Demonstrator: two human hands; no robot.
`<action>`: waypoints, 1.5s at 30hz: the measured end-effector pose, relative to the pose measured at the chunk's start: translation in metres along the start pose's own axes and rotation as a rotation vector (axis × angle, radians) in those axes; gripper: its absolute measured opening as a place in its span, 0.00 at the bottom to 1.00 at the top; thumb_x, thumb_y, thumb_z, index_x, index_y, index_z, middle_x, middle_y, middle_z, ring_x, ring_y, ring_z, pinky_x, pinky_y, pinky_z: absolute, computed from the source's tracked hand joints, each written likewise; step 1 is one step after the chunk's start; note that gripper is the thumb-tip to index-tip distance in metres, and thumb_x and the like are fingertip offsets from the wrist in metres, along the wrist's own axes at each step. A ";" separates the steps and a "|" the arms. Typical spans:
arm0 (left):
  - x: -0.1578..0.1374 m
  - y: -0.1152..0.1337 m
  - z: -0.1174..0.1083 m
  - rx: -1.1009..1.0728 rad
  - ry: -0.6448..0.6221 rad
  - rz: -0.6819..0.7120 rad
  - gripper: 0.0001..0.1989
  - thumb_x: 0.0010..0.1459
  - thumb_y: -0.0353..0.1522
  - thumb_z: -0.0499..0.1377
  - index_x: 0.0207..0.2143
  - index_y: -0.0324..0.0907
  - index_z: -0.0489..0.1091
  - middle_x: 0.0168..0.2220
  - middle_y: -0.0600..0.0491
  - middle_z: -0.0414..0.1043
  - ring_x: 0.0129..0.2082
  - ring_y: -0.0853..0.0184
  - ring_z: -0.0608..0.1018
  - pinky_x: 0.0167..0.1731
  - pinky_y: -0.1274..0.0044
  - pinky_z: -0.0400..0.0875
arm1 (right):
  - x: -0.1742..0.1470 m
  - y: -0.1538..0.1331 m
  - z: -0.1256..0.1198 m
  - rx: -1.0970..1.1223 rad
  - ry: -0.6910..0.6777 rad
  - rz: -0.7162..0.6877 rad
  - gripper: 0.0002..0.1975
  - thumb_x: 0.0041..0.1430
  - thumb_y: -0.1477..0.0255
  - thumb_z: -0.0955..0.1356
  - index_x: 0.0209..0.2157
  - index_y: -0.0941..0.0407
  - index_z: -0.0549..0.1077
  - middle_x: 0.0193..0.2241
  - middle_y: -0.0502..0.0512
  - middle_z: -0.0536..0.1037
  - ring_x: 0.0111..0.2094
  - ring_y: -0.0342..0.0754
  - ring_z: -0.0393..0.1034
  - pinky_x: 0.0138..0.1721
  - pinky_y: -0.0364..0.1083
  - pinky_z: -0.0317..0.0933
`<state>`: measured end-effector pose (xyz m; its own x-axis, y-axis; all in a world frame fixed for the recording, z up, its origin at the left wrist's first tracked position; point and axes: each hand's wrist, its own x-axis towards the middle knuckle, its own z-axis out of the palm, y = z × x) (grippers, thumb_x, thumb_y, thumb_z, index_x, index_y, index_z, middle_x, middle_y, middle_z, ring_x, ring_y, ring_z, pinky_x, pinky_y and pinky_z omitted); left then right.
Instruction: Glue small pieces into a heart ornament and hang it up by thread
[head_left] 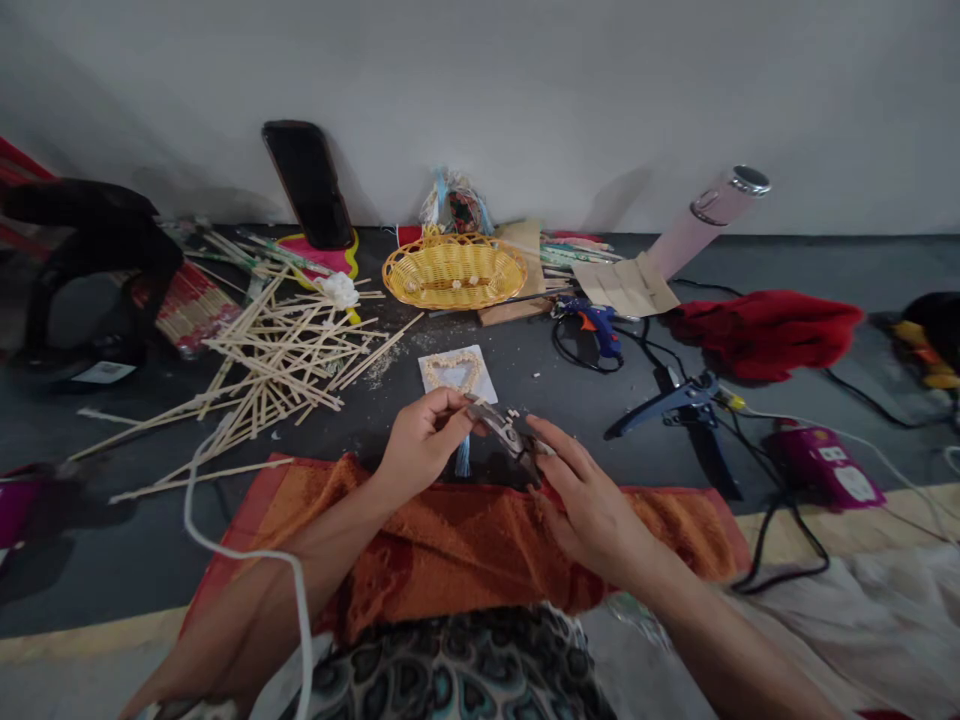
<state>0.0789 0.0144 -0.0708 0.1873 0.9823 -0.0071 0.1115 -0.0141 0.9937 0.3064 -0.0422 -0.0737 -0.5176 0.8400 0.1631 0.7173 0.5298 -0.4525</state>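
Grey wall (525,90) rises behind a dark table (517,350). On the left, a phone (307,185) stands tilted toward the wall, with a loose heap of pale sticks (285,355) in front of it. Next comes a yellow basket (480,255) with a few small bits in it. Nearer, a white card (489,385) bears a ring of pale bits, and a blue tassel (463,457) shows below it. The left hand (427,440) presses thumb and forefinger together at the pliers' tip; anything pinched there is too small to tell. The pliers (508,430) sit between both hands, near the far edge of an orange towel (420,530), tiny pieces (513,413) showing by their head. The right hand (589,500) curls around their handles. Farther right are a blue glue gun (596,325), a pink bottle (701,225), a blue-handled tool (679,400), a red cloth (772,330) and a purple box (825,465).
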 end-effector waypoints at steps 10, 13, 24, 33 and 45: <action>-0.004 0.002 0.000 0.062 0.004 0.030 0.11 0.63 0.37 0.56 0.33 0.39 0.73 0.31 0.52 0.79 0.33 0.68 0.78 0.37 0.79 0.69 | 0.005 0.001 0.002 0.030 -0.077 0.151 0.36 0.52 0.80 0.64 0.64 0.57 0.54 0.54 0.62 0.71 0.51 0.56 0.69 0.53 0.54 0.67; -0.006 0.004 -0.001 0.097 0.013 0.041 0.12 0.64 0.37 0.55 0.32 0.40 0.72 0.31 0.52 0.78 0.34 0.68 0.78 0.37 0.80 0.67 | 0.007 0.001 0.003 0.017 -0.080 0.150 0.36 0.50 0.81 0.63 0.63 0.57 0.55 0.52 0.63 0.71 0.49 0.56 0.69 0.51 0.54 0.68; -0.003 0.000 -0.005 -0.266 -0.151 -0.158 0.15 0.62 0.40 0.57 0.27 0.39 0.65 0.23 0.54 0.74 0.16 0.78 0.58 0.18 0.82 0.51 | 0.013 0.011 -0.002 -0.003 -0.114 0.102 0.37 0.51 0.80 0.63 0.64 0.57 0.54 0.55 0.63 0.68 0.53 0.56 0.65 0.56 0.56 0.63; -0.002 -0.003 -0.002 -0.413 -0.225 -0.308 0.15 0.60 0.40 0.59 0.28 0.39 0.63 0.21 0.55 0.73 0.13 0.80 0.55 0.15 0.83 0.46 | 0.007 0.010 0.001 0.008 -0.096 0.112 0.35 0.50 0.82 0.62 0.62 0.59 0.58 0.50 0.63 0.71 0.48 0.54 0.70 0.50 0.51 0.67; -0.004 -0.006 0.000 -0.109 -0.097 -0.162 0.11 0.60 0.39 0.59 0.32 0.40 0.67 0.29 0.52 0.78 0.18 0.76 0.63 0.20 0.82 0.55 | 0.004 0.013 -0.001 -0.018 -0.087 0.154 0.37 0.51 0.81 0.63 0.64 0.57 0.54 0.53 0.63 0.69 0.52 0.57 0.66 0.54 0.56 0.64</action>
<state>0.0775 0.0105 -0.0767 0.2690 0.9474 -0.1736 0.0422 0.1684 0.9848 0.3141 -0.0319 -0.0775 -0.4387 0.8985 0.0165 0.7991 0.3984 -0.4502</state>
